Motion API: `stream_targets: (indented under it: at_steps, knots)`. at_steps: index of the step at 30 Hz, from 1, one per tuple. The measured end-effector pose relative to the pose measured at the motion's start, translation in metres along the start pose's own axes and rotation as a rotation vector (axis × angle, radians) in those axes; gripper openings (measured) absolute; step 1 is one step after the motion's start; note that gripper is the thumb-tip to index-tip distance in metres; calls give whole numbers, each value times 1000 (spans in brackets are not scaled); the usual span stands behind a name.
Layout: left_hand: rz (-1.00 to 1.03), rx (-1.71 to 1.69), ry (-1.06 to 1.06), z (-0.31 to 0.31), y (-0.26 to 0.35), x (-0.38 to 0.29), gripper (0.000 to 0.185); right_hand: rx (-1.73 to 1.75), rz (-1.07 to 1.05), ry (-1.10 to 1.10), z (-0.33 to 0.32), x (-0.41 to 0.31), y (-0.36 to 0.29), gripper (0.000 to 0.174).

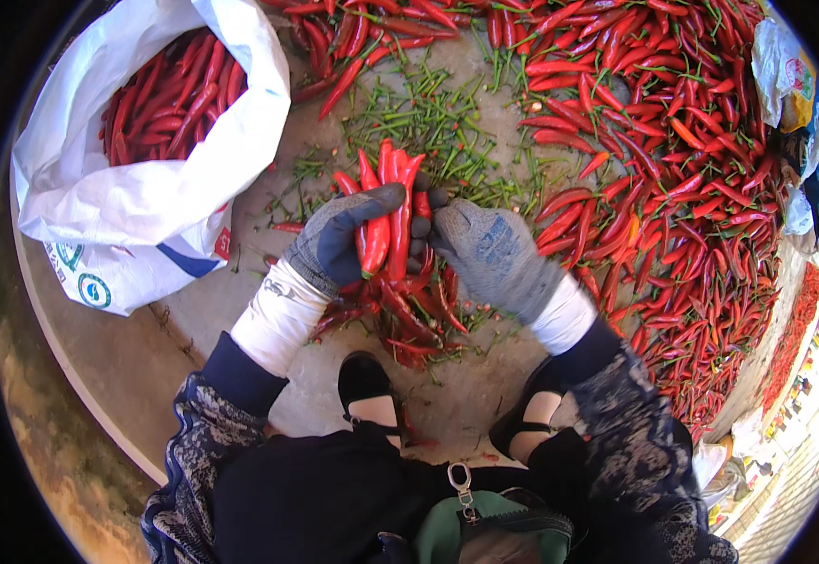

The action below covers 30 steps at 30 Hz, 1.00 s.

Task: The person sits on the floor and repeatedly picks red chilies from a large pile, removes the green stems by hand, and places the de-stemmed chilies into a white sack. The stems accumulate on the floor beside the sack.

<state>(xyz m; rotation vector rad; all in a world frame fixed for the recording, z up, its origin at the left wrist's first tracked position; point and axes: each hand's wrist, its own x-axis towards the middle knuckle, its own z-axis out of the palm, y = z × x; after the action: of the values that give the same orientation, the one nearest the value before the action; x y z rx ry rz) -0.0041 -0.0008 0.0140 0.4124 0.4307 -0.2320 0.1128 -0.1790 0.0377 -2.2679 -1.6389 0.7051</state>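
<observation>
My left hand (346, 233), in a grey and dark coated work glove, is closed around a bunch of red chili peppers (400, 225) held upright. Against the right side of the bunch, the fingertips of my right hand (487, 250), gloved alike, meet near one chili; whether they grip it is hidden. Green chili stems (438, 120) lie scattered on the concrete floor just beyond my hands. Below the hands is a small heap of red chilies (409, 317). At the left stands an open white woven sack (148, 201) with red chilies (177, 106) inside.
A large spread of red chilies with green stems (670, 141) covers the floor at the right and top. Crumpled plastic bags (804, 141) lie at the right edge. My black shoes (366, 384) are close below the small heap. A curved ledge (85, 402) runs along the left.
</observation>
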Motion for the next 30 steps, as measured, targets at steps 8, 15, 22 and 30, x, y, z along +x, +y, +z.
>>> stream_targets:
  at_steps: [8, 15, 22, 30]
  knots:
    - [294, -275, 387, 10, -15, 17, 25, 110, 97, 390, -29, -13, -17, 44]
    - [382, -122, 384, 15, -20, 15, 12, 328, 105, 658, 3, 9, -47, 27]
    - [442, -32, 449, 16, -26, 19, 16, 155, -7, 724, 10, -3, -46, 21]
    - [408, -184, 424, 25, -24, 16, 13, 521, 248, 727, -1, -17, -39, 21]
